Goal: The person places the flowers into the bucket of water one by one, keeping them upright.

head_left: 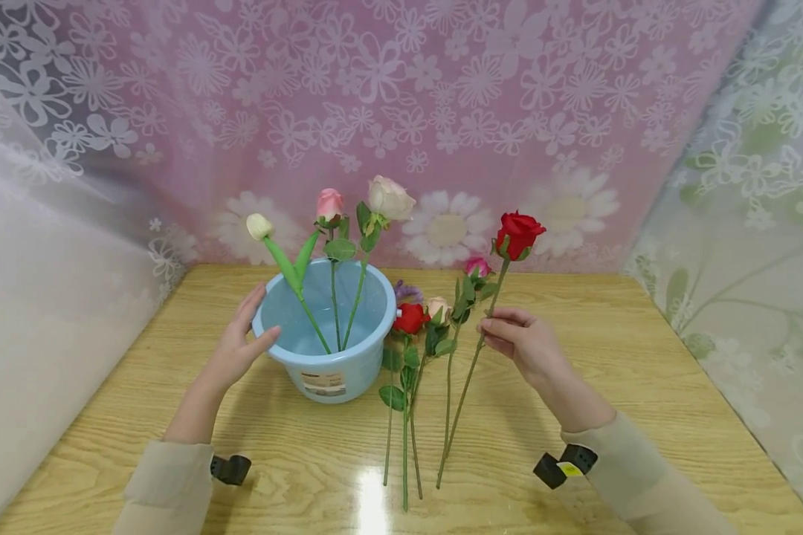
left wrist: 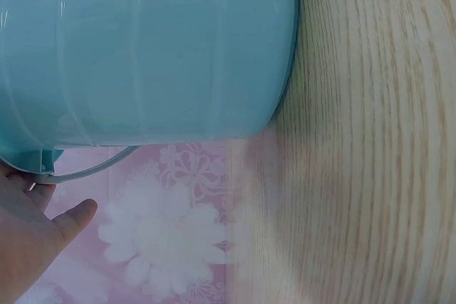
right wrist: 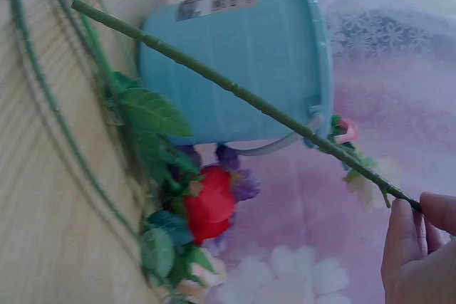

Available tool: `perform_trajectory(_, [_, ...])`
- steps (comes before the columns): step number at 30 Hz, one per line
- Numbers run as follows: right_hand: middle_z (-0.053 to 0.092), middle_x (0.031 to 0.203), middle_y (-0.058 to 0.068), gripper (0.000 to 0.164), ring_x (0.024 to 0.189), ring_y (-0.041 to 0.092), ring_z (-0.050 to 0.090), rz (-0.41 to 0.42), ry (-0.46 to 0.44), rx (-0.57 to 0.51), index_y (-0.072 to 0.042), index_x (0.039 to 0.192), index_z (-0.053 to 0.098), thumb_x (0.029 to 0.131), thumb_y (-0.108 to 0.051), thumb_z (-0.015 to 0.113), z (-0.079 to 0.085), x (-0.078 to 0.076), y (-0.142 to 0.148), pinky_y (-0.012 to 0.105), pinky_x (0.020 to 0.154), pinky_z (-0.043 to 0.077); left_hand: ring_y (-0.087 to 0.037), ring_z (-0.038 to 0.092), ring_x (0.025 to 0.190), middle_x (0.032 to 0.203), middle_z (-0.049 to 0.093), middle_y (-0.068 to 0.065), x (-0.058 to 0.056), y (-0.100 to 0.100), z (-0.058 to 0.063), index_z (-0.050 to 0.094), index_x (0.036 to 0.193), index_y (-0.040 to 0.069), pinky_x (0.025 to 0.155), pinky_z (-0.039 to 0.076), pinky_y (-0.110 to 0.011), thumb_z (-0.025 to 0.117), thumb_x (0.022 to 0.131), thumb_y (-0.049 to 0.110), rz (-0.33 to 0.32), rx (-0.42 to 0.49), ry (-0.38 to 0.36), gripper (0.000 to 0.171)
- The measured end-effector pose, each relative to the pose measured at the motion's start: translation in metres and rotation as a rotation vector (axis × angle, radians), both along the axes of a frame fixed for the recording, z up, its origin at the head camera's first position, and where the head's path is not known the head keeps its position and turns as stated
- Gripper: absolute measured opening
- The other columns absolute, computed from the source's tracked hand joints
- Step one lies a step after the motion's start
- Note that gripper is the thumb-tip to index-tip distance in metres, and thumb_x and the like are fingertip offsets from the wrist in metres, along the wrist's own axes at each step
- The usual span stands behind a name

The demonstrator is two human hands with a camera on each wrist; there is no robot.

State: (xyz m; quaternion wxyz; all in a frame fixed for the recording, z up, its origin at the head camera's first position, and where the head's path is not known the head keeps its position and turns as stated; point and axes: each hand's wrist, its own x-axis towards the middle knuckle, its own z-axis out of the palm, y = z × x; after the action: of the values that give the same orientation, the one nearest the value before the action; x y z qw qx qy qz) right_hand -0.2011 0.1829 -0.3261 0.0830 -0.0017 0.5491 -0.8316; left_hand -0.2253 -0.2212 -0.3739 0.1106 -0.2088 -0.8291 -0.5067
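Note:
A light-blue bucket (head_left: 331, 379) stands upright at left centre. My left hand (head_left: 238, 343) holds its left rim, thumb over the edge and fingers along the outside. Inside lean a white tulip (head_left: 259, 227), a pink rose (head_left: 330, 206) and a cream rose (head_left: 389, 198). My right hand (head_left: 525, 343) pinches the stem of a red rose (head_left: 518, 236) between thumb and fingers, its bloom upright. In the right wrist view the held stem (right wrist: 235, 89) slants across the bucket, its cut end off the table.
Right of the bucket on the wooden table (head_left: 294, 475) lie a second red rose (head_left: 411, 318), a peach rose (head_left: 438, 309), a magenta rose (head_left: 478, 267) and a purple flower (head_left: 408, 292). A floral curtain (head_left: 401, 134) hangs behind. The bucket's handle (left wrist: 92, 170) droops at the far side.

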Motion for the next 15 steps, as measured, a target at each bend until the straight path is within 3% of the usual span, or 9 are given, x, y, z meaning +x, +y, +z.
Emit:
perform_trajectory(5, [0.065, 0.074, 0.006, 0.027, 0.072, 0.015, 0.064, 0.011, 0.074, -0.087, -0.007, 0.076, 0.068, 0.084, 0.011, 0.049, 0.019, -0.002, -0.005, 0.023, 0.067, 0.051, -0.035, 0.012, 0.129, 0.144, 0.010, -0.018, 0.001, 0.000, 0.001, 0.016, 0.140, -0.002, 0.098, 0.020, -0.055, 0.055, 0.085, 0.008, 0.007, -0.010, 0.000, 0.068])
perform_trajectory(12, [0.065, 0.076, 0.006, 0.017, 0.071, 0.015, 0.063, 0.019, 0.172, -0.146, -0.006, 0.077, 0.068, 0.081, 0.006, 0.057, 0.049, -0.004, -0.018, 0.024, 0.069, 0.050, -0.041, 0.011, 0.127, 0.142, 0.010, -0.026, 0.012, 0.010, 0.018, 0.016, 0.136, -0.011, 0.097, 0.019, -0.058, 0.053, 0.083, 0.001, -0.001, 0.010, -0.005, 0.066])
perform_trajectory(15, [0.065, 0.076, 0.008, 0.015, 0.070, 0.016, 0.063, 0.008, 0.203, -0.194, -0.003, 0.077, 0.069, 0.080, 0.008, 0.058, 0.061, -0.006, -0.024, 0.023, 0.066, 0.051, -0.041, 0.010, 0.127, 0.142, 0.009, -0.026, 0.012, 0.010, 0.018, 0.016, 0.136, -0.011, 0.096, 0.018, -0.058, 0.053, 0.084, 0.002, -0.002, 0.011, -0.005, 0.065])
